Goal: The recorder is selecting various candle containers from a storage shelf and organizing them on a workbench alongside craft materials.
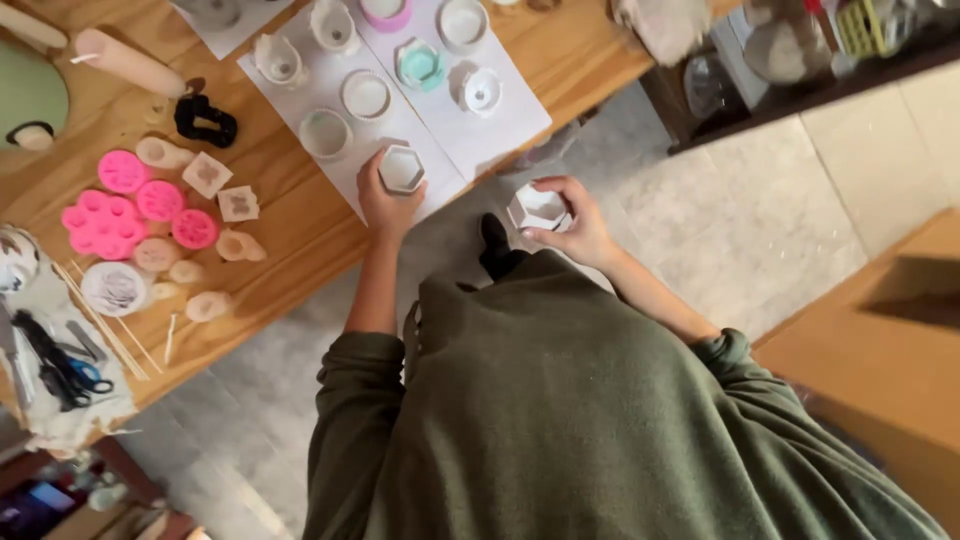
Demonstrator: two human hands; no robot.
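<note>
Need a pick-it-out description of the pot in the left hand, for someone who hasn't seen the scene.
Start at the wooden table and find the white paper sheet by its near edge. At that sheet's near corner the left hand grips a white hexagonal pot. The pots beside it on the sheet are round; the other hexagonal pot is in the right hand, off the table.

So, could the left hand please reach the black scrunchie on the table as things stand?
Probably yes: the left hand holds a hexagonal cup, but bare wood lies between it and the black scrunchie.

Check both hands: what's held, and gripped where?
Left hand grips a white hexagonal pot by its side walls, on the white paper sheet. Right hand holds another white hexagonal pot by its sides, off the table.
</note>
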